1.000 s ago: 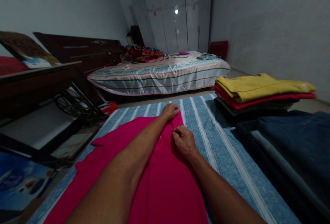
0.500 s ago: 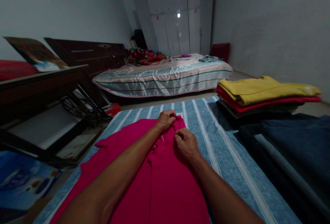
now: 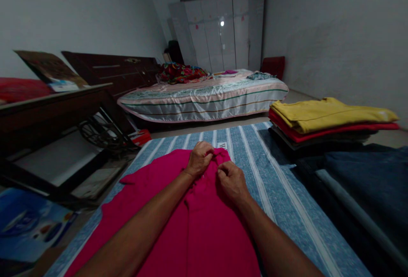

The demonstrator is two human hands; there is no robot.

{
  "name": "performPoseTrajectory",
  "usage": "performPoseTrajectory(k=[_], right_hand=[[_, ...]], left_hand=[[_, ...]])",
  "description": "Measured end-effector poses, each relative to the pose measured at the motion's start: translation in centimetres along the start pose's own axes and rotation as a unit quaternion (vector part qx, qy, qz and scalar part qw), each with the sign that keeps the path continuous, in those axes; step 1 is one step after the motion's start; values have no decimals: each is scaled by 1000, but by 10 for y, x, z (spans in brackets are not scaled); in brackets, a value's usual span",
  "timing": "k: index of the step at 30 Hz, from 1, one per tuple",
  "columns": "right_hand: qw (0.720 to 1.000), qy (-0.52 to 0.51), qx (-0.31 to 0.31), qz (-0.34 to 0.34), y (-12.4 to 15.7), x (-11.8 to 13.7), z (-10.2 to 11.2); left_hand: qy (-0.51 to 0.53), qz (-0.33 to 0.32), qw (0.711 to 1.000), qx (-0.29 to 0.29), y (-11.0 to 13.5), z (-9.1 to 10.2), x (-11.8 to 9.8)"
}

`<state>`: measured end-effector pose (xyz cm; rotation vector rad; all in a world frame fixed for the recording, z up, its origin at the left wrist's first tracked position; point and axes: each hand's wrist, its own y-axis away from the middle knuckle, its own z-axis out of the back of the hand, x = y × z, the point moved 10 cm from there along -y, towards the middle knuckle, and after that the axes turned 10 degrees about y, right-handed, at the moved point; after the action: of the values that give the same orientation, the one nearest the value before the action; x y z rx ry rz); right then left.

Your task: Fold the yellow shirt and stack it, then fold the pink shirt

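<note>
Drawn back toward the near side since half a second ago: left hand (image 3: 200, 158), together with the collar end of a bright magenta-pink cloth shirt (image 3: 212, 234). Left more exposed just beyond the collar by this shift: a small white printed patch (image 3: 222, 145), bearing dark characters too small to read surely. Little changed in place: right hand (image 3: 234, 183), beside the same collar end.

Seen lower left, a blue printed box (image 3: 24, 226) with a darker oval logo and pale lettering, too blurred to read.

Laid out flat on a blue woven cloth with white stripes (image 3: 251, 171): the shirt, long axis running away from the near edge of view, collar end pointing toward a bed with a shiny pale striped cover (image 3: 207, 107), one sleeve pointing left. Gathered into small folds at the collar.

Fingers of both hands curled inward, each pinching pink fabric, left at the collar, right at its right-hand edge; hands near each other but apart.

Stacked to the right, a folded yellow garment (image 3: 334, 114) on top of a folded red garment (image 3: 350, 130), with folded dark blue denim (image 3: 366, 168) nearer.
</note>
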<state>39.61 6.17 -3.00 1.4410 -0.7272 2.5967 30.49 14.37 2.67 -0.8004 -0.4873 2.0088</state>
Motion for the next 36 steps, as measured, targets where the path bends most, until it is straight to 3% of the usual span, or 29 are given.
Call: performPoseTrajectory(k=[14, 16, 21, 25, 30, 36], right_hand=[[1000, -6, -5, 9, 0, 2, 1], [1000, -4, -3, 7, 0, 1, 0], [1000, 1, 5, 3, 0, -2, -2], [1000, -4, 5, 5, 0, -3, -1], [1000, -1, -4, 7, 0, -3, 0], [999, -33, -22, -10, 1, -5, 3]], left_hand=[[-18, 1, 1000, 5, 13, 3, -6], [-9, 29, 1000, -1, 7, 3, 1], [-28, 189, 981, 39, -31, -19, 40], [-59, 233, 970, 34, -54, -26, 56], [-89, 254, 959, 86, -31, -20, 57], [-106, 278, 943, 147, 8, 6, 54]])
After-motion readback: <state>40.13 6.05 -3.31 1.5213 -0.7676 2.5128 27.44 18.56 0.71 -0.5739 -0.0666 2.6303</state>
